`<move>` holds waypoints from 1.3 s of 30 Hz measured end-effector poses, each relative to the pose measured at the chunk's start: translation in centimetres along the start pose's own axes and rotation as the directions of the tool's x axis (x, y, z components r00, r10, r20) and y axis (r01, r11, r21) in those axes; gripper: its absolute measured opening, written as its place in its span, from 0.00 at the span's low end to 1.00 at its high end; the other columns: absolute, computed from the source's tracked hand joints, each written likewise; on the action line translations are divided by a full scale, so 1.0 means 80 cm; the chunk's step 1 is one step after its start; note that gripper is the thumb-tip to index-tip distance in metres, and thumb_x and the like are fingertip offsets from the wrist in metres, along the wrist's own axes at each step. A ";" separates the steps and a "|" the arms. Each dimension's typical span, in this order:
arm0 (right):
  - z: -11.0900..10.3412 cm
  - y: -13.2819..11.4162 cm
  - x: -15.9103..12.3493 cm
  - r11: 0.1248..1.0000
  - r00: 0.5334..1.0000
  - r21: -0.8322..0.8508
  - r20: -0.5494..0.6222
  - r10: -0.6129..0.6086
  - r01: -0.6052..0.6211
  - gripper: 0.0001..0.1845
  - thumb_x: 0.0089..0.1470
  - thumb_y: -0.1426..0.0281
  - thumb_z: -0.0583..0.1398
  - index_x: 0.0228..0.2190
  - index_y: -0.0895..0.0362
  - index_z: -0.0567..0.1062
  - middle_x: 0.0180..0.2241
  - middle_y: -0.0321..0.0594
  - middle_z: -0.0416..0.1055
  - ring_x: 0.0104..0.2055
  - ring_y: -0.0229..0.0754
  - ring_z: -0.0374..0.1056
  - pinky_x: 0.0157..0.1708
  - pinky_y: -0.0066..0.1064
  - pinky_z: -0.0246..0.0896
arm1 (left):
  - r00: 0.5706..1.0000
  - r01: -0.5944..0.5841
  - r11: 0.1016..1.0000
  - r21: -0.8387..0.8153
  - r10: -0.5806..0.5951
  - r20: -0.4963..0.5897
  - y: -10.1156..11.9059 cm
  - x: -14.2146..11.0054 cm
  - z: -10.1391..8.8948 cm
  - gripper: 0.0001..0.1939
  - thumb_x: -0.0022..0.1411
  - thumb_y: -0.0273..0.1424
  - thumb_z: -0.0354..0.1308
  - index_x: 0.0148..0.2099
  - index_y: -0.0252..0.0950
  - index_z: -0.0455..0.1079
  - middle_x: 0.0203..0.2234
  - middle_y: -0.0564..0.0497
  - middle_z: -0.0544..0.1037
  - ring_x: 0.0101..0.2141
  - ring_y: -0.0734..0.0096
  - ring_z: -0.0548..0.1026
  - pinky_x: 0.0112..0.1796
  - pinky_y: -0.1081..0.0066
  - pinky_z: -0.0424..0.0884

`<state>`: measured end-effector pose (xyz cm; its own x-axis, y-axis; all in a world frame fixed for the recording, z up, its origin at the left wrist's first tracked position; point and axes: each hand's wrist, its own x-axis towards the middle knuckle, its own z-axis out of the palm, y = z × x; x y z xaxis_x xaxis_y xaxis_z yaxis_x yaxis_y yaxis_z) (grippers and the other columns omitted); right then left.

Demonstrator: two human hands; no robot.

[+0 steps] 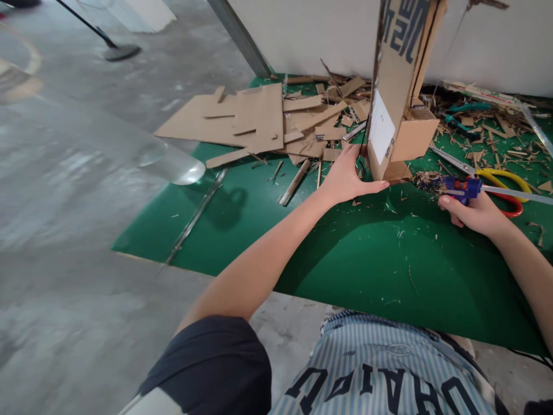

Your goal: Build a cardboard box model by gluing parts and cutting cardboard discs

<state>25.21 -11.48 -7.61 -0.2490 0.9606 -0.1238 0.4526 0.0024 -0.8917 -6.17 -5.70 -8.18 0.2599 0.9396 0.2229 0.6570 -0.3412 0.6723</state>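
Observation:
My left hand [348,176] grips the lower edge of a tall upright cardboard piece [395,86] with printed letters and a white label, standing on the green mat [345,253]. My right hand [473,213] is closed around a blue glue gun [462,187], whose nozzle points left at the base of the cardboard. A small cardboard box [415,135] sits against the upright piece on its right side.
Flat cardboard sheets and offcuts [259,121] lie at the back of the mat. Yellow-and-red handled scissors [501,178] lie behind my right hand. A metal ruler [194,216] lies along the mat's left edge. Scraps cover the right back area; a white wall stands behind.

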 end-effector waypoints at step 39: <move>-0.002 0.003 0.005 0.975 0.994 0.199 0.043 -0.105 0.094 0.29 0.54 0.39 0.62 0.33 0.54 0.74 0.29 0.37 0.72 0.16 0.32 0.60 0.14 0.31 0.57 | 0.998 -0.029 0.965 -0.259 0.045 0.054 -0.012 0.008 0.001 0.50 0.44 0.65 0.66 0.58 0.34 0.66 0.56 0.36 0.74 0.40 0.57 0.75 0.30 0.66 0.66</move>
<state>25.33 -11.06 -7.84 -0.3319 0.9421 -0.0487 0.2477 0.0372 -0.9681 -6.57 -4.79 -8.77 0.3270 0.9205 0.2141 0.4432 -0.3495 0.8255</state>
